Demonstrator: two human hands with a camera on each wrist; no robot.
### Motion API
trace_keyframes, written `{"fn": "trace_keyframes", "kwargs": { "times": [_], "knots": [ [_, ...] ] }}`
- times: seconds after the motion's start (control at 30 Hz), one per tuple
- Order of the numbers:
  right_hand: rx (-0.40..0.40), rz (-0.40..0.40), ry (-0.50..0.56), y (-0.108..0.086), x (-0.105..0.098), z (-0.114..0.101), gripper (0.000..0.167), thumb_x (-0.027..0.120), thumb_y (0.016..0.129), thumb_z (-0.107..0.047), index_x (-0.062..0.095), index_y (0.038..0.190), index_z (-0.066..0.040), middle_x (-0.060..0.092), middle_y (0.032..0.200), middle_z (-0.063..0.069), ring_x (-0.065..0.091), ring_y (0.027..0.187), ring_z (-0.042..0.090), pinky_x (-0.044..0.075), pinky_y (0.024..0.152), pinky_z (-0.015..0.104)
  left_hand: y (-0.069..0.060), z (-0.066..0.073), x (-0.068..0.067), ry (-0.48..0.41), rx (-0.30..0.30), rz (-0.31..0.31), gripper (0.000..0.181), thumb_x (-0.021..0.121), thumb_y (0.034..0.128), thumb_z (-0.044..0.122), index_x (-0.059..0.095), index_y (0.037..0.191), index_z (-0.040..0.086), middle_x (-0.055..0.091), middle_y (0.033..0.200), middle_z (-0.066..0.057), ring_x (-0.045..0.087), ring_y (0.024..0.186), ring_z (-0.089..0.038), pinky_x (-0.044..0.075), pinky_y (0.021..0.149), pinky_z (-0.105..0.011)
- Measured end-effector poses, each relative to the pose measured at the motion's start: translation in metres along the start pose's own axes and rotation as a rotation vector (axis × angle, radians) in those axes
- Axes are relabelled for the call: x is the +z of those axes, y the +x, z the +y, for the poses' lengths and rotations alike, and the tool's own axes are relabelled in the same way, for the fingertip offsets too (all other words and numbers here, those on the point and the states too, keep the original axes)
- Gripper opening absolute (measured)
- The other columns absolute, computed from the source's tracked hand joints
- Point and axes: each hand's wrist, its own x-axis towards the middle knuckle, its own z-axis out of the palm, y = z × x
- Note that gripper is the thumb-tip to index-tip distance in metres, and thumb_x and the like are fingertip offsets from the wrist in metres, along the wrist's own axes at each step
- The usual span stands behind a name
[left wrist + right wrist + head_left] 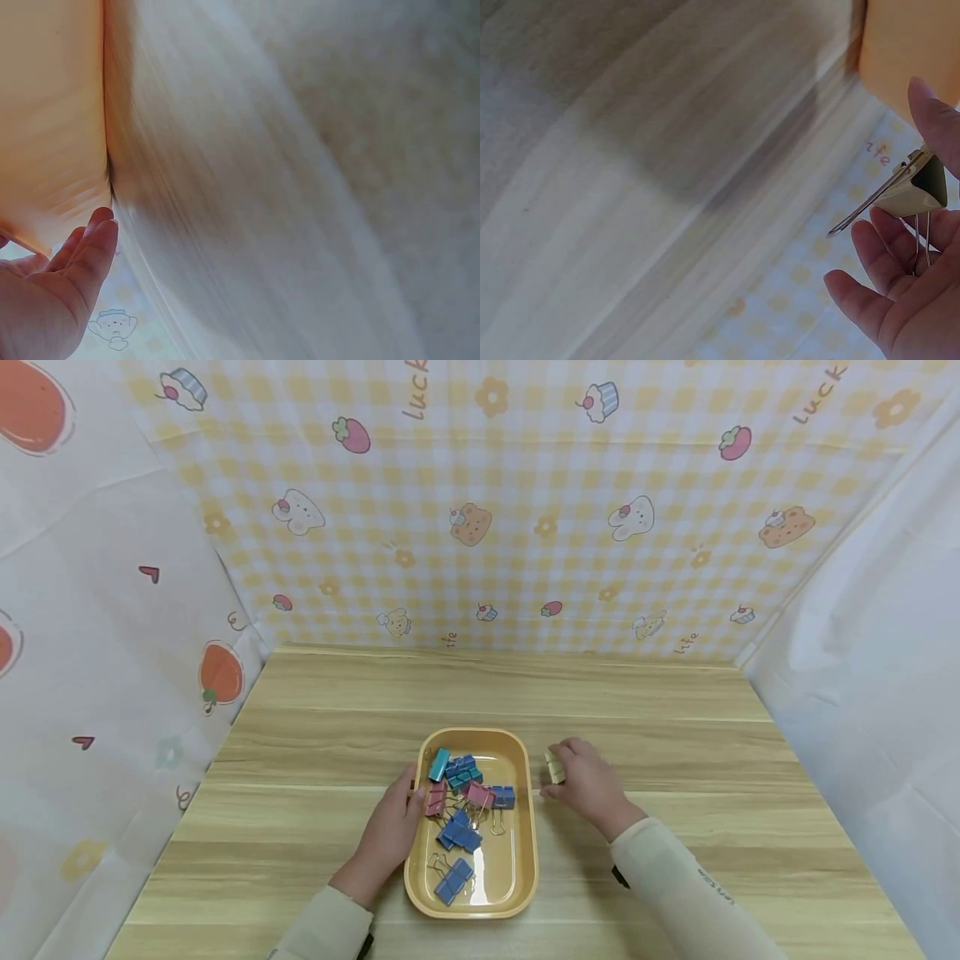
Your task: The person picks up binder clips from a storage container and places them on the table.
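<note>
A yellow plastic tray (pixel 517 893) stands on the table with several blue, teal and pink binder clips in it, such as a blue binder clip (pixel 453 882) near its front end. My left hand (pixel 387 827) holds the tray's left wall, the thumb at the rim and the other fingers along the outside. Just beyond the right wall, my right hand (pixel 590 783) pinches a pale yellow binder clip (pixel 911 191) between thumb and fingers. Both wire handles of that clip show in the right wrist view.
The wood-grain table (pixel 675 735) extends on both sides of the tray. Behind it hangs a yellow checked cloth (pixel 525 527) with cartoon prints. White cloth walls, a left one (pixel 97 610) and a right one (pixel 870 635), flank the table.
</note>
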Motion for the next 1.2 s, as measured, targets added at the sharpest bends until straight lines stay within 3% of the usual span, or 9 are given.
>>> {"fn": "trace_keyframes", "kwargs": {
  "times": [0.43,0.73,1.2],
  "knots": [
    [0.004,-0.035,-0.002,-0.001,0.017,0.005,0.067,0.089,0.066,-0.03,0.062,0.12,0.0,0.059,0.116,0.014,0.057,0.102,0.029,0.055,0.079,0.043,0.0,-0.001,0.0,0.016,0.002,0.0,0.053,0.041,0.1044,0.017,0.024,0.152,0.0,0.049,0.136,-0.021,0.057,0.112,-0.031,0.046,0.097,-0.05],
    [-0.008,-0.077,-0.032,0.001,0.025,0.006,0.07,0.09,0.063,-0.032,0.063,0.118,0.002,0.06,0.112,0.011,0.057,0.103,0.028,0.052,0.088,0.041,0.001,-0.001,0.001,0.014,-0.01,-0.004,0.053,0.041,0.1045,0.018,0.024,0.152,0.001,0.048,0.139,-0.021,0.058,0.112,-0.03,0.048,0.097,-0.049],
    [-0.023,-0.128,-0.07,0.003,0.027,-0.003,0.063,0.089,0.065,-0.026,0.064,0.116,0.001,0.061,0.109,0.01,0.057,0.101,0.027,0.052,0.088,0.04,0.001,-0.001,0.001,0.015,-0.012,-0.008,0.052,0.04,0.1047,0.018,0.025,0.152,0.003,0.049,0.138,-0.02,0.059,0.11,-0.029,0.049,0.094,-0.048]
  ]
}}
